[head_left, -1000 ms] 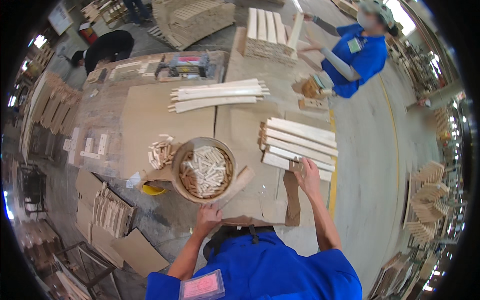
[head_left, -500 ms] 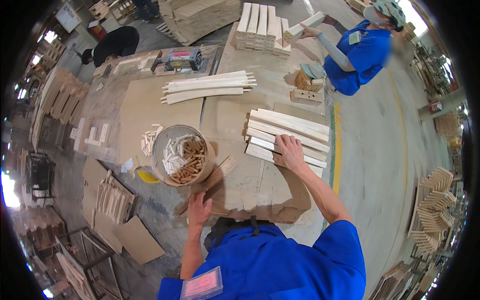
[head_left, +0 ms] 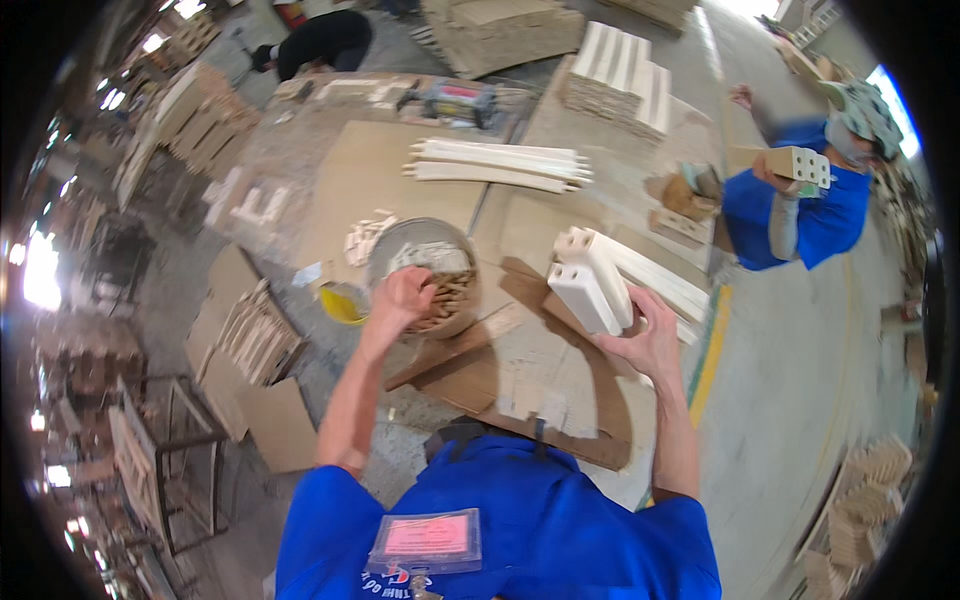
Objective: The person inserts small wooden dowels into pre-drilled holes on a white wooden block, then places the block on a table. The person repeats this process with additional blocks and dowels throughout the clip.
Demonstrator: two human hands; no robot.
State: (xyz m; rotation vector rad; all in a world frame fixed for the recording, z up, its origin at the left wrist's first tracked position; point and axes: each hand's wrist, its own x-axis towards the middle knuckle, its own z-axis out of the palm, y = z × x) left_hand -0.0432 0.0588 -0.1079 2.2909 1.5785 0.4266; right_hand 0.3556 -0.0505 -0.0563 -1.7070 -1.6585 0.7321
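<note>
My left hand (head_left: 405,295) is over the round bucket (head_left: 474,262), its fingers curled down among the wooden dowels (head_left: 452,300). Pale dowels fill the far part and brown ones the near part. Whatever the fingertips pinch is hidden. With fingers and thumb, my right hand (head_left: 650,335) grips a pale wooden piece (head_left: 592,300), its end tilted up and showing drilled holes. Another piece with holes in its end (head_left: 576,240) lies right behind it, beside several long pale pieces (head_left: 660,275) on the cardboard-covered table.
Loose dowels (head_left: 368,236) lie left of the bucket, near a yellow object (head_left: 342,304). Behind it rests a row of slim wooden rails (head_left: 498,165). A brown wooden strip (head_left: 450,345) lies in front. At right, a co-worker (head_left: 800,205) holds a drilled block; stacked pieces (head_left: 618,75) stand farther back.
My left hand has moved from the table edge up into the bucket. My right hand, earlier flat on the row of pieces, now grips a piece tilted up. The view has shifted.
</note>
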